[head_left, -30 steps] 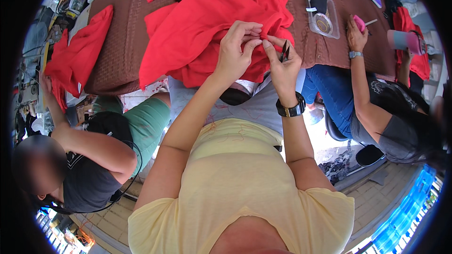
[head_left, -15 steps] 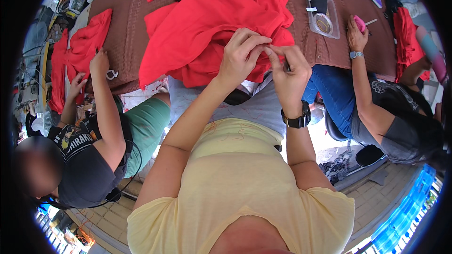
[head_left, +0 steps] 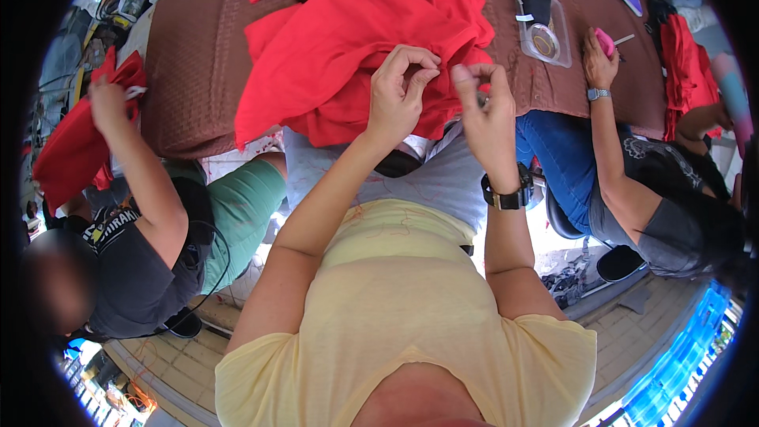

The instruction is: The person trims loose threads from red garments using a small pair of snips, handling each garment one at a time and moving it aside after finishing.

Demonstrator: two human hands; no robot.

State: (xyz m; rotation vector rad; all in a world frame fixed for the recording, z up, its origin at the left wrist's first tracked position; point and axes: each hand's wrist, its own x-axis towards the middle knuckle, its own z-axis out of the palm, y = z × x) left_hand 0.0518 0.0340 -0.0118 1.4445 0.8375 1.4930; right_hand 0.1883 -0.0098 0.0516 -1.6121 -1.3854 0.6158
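Note:
In front of me a heap of red cloth [head_left: 316, 47] lies on the table, its near edge hanging over toward my lap. My left hand [head_left: 398, 95] is above the near part of the cloth, thumb and fingertips pinched together; whatever is between them is too fine to see. A short gap away, my right hand [head_left: 492, 115] is raised with its fingers curled. Something small and dark shows against its palm, but its kind is hidden. A black watch is on my right wrist. Loose orange-red threads [head_left: 387, 225] lie on my shirt and lap.
A brown quilted cover [head_left: 198, 55] lies over the table. To the right sits a clear plastic tub [head_left: 559, 39] with a round item, beside a black object. One co-worker at left handles a red garment [head_left: 75, 146]; another at right holds a pink item [head_left: 605, 42].
My hands, fingertips together before, have come apart, the right one shifting slightly right and turning. The left co-worker has lifted the red garment off the table toward themselves.

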